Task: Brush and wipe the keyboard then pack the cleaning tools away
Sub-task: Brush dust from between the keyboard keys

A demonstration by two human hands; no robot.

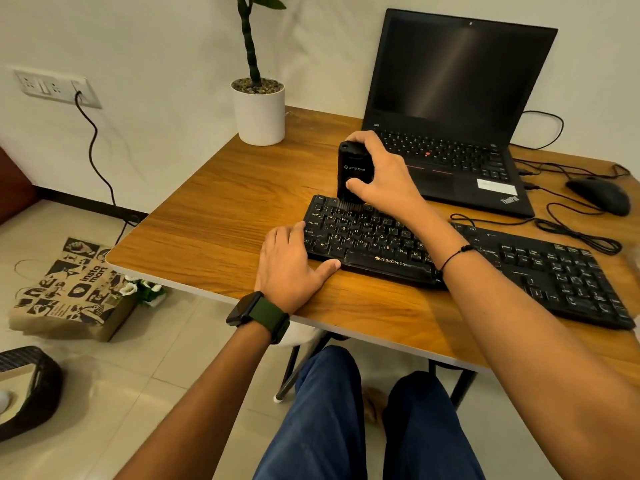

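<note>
My right hand (375, 174) grips the black brush block (351, 168), bristles seemingly touching the Zebronics keyboard (374, 251)'s far-left corner, my left hand (291, 268) spread flat on the worktop (214, 209) beside it.

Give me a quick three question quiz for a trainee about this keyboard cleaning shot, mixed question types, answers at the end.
1. True or false: the right hand grips the black brush tool with its bristles on the keyboard.
2. Which part of the keyboard is being brushed? A. top left B. number pad C. space bar
3. Fill in: the left hand lies flat at the keyboard's ___ end.

Key: 1 true; 2 A; 3 left.
</note>
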